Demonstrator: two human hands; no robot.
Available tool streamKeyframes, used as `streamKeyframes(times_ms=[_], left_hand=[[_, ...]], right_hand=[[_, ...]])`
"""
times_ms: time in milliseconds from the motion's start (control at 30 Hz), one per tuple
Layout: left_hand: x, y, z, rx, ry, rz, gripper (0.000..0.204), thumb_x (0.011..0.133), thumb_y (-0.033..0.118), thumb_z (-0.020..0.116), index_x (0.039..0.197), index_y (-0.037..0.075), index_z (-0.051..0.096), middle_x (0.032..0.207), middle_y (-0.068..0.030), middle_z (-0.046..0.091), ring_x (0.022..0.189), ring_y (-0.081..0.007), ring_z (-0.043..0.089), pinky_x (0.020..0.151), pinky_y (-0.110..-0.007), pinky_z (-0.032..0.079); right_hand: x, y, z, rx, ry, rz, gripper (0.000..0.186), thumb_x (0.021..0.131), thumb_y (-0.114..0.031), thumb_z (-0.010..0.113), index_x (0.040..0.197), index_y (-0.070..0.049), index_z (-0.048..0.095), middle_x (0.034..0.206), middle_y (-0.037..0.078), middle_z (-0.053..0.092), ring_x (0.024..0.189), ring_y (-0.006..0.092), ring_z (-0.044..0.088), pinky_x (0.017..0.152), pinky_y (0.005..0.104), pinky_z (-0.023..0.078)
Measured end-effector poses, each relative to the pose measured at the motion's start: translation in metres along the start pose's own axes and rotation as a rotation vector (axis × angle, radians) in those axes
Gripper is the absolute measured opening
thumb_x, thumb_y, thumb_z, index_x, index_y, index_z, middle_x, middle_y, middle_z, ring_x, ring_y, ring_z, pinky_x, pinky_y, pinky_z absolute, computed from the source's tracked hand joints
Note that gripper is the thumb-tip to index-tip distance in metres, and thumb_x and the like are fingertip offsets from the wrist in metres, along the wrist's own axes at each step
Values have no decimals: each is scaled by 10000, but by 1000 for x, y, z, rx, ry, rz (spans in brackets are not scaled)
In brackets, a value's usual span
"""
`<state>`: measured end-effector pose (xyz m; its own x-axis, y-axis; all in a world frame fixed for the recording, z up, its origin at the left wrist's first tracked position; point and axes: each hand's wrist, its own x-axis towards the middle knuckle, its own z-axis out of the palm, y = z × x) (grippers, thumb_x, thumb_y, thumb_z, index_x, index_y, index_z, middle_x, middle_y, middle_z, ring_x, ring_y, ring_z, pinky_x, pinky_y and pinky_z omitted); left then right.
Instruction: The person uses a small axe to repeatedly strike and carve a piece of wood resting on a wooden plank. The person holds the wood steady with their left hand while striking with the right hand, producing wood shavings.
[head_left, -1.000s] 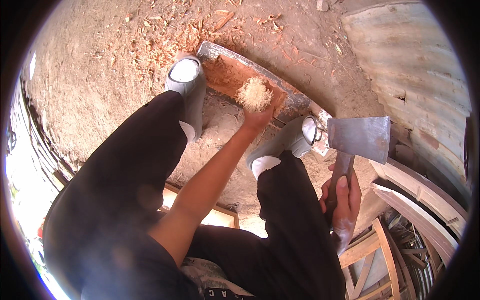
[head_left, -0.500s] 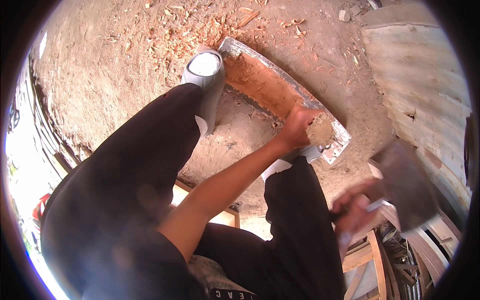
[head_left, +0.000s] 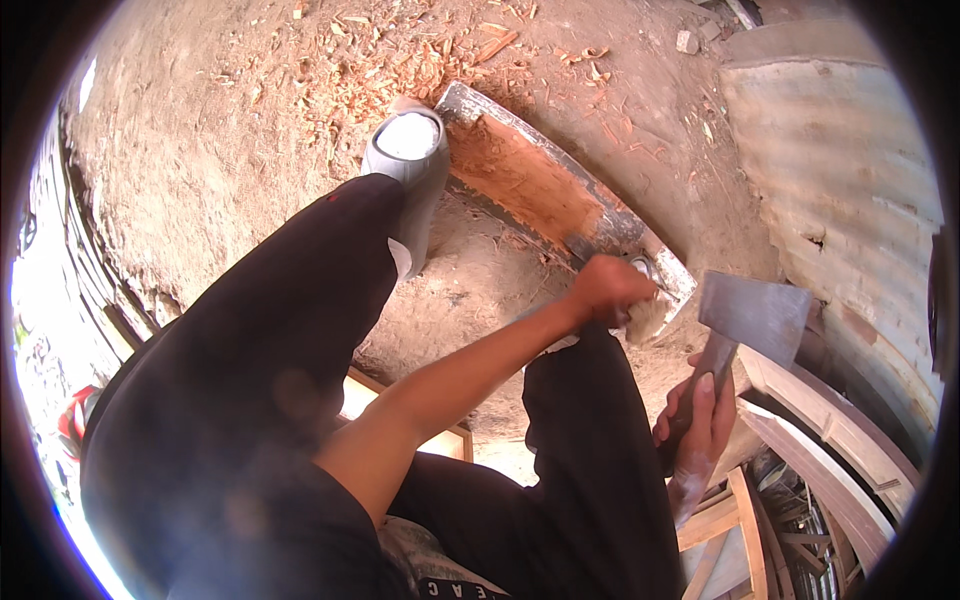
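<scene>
My left hand (head_left: 612, 288) is closed around a chisel whose frayed, tan wooden handle end (head_left: 652, 314) sticks out beside the fist. Most of the tool is hidden by the hand. It is over the near right end of a long wooden piece (head_left: 520, 180), which has a reddish, freshly cut face and worn white and grey edges. In my right hand (head_left: 702, 415) is a hatchet, gripped by its dark handle, with the broad grey blade (head_left: 755, 312) raised to the right of the wood. My grey shoe (head_left: 408, 150) stands against the wood's far left end.
Wood shavings (head_left: 420, 75) lie scattered on the dirt floor (head_left: 240, 190) beyond the wood. A corrugated metal sheet (head_left: 830, 170) borders the right side. Below it, wooden frames and boards (head_left: 820, 420) are stacked. Another wooden frame (head_left: 455, 442) lies beneath my left arm.
The hatchet has swung back from a blurred position farther right, and its blade now stands upright and sharp. My left fist has turned, with the handle end now lower and the wood's cut face less covered.
</scene>
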<state>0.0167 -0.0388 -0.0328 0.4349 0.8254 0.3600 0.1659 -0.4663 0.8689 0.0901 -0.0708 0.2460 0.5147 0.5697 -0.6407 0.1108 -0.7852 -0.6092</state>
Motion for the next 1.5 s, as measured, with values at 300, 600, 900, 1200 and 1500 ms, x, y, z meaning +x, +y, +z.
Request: streamKeyframes(times_ms=[300, 600, 900, 1200, 1500], left_hand=[[18, -54, -82, -934, 816, -618, 115, 1011, 117, 715, 914, 98, 657, 738, 40, 582, 700, -69, 535, 658, -267, 458], [11, -44, -44, -668, 868, -784, 235, 953, 80, 800, 1136, -14, 685, 1046, -60, 713, 945, -178, 653, 858, -344, 538], [26, -35, -70, -906, 791, -666, 146, 1007, 35, 692, 899, 55, 596, 745, 32, 514, 669, -88, 450, 624, -284, 386], [12, -67, -72, -953, 596, -635, 179, 1059, 94, 615, 890, 78, 557, 774, 21, 510, 702, -96, 458, 631, -271, 378], [-2, -39, -29, -570, 382, -581, 412, 995, 284, 671, 1308, 25, 603, 1286, -124, 659, 1178, -272, 628, 1060, -427, 521]], right_hand=[[0, 11, -10, -66, -164, 26, 406, 1095, -347, 538, 1302, 0, 575, 711, 16, 529, 568, 86, 489, 507, 247, 389], [2, 10, -7, -27, -161, 3, 446, 1104, -396, 508, 1293, 3, 576, 709, 30, 526, 549, 94, 482, 499, 250, 387], [4, 8, -6, -29, -181, 45, 458, 1094, -427, 538, 1282, -12, 585, 692, 14, 512, 550, 87, 470, 507, 238, 376], [5, 12, -8, -33, -200, 44, 416, 1108, -391, 514, 1285, -21, 586, 691, 0, 520, 545, 76, 468, 511, 236, 372], [-21, -10, -13, -75, 46, -170, 468, 944, -213, 678, 1297, 64, 543, 721, 44, 570, 528, 99, 507, 473, 255, 372]])
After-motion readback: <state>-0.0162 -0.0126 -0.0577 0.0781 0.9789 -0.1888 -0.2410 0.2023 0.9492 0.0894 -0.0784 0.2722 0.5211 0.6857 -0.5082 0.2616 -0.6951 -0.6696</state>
